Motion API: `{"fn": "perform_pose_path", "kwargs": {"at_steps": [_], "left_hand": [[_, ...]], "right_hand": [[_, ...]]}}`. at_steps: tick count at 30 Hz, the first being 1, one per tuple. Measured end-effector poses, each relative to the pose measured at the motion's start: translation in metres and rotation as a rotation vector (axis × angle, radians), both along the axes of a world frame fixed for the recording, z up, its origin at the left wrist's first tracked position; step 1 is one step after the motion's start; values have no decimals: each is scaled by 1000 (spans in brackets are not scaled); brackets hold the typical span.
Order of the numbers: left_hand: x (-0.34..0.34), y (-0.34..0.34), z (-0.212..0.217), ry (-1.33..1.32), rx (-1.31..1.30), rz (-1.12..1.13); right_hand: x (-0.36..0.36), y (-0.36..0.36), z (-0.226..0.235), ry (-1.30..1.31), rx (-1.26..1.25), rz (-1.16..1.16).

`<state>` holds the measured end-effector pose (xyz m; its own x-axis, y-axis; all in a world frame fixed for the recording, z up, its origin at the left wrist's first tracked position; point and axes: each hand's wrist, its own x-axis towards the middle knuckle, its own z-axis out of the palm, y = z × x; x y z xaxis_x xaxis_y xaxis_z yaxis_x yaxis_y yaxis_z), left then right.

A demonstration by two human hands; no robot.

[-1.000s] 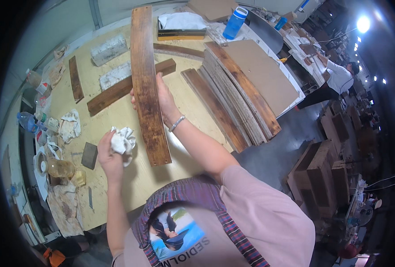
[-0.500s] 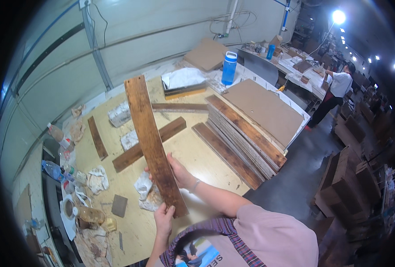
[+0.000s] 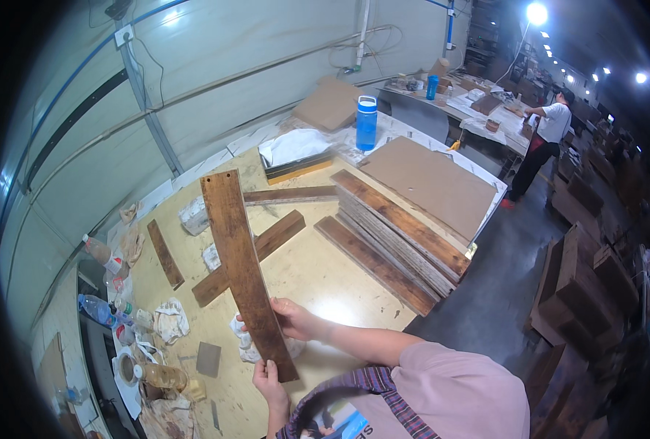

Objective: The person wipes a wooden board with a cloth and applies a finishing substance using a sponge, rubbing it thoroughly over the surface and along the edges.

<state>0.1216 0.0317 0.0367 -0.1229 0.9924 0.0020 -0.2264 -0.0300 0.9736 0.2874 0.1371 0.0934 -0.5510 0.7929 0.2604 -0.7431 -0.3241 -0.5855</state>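
Note:
A long brown wooden board [image 3: 238, 256], with blotchy stain and two small holes at its far end, is held up over the table, tilted away from me. My left hand [image 3: 270, 382] pinches its near end at the lower left edge. My right hand [image 3: 296, 319] grips its right edge farther up, the fingers partly hidden behind the board. Beneath it, a shorter wooden bar [image 3: 285, 233] lies crosswise, resting on white wrapped blocks. A crumpled white cloth [image 3: 248, 344] shows behind the board near my hands.
Stacked boards [image 3: 398, 227] lie on the right of the table, beside a cardboard sheet [image 3: 431, 183]. A blue water bottle [image 3: 366, 126] stands at the back. Bottles and a jar of amber liquid [image 3: 162, 376] line the left edge. Another person [image 3: 552, 132] works at a far table.
The board's far end has come down toward the table and nearer to me. Both hands keep their hold. The whole view has shifted slightly.

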Motion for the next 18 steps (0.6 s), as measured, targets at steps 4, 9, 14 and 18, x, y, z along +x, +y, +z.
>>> {"fn": "perform_pose_path", "kwargs": {"at_steps": [4,9,14,18], "left_hand": [[-28,-2,-10,244,85,122],[-83,-21,-31,480,93,155],[-145,-34,-57,592,-154,3],[-163,-24,-37,1052,238,45]], "right_hand": [[21,9,-3,-37,6,-121],[88,26,67,-98,118,-550],[140,11,92,-556,172,-694],[160,-3,83,-1058,351,-661]]}}
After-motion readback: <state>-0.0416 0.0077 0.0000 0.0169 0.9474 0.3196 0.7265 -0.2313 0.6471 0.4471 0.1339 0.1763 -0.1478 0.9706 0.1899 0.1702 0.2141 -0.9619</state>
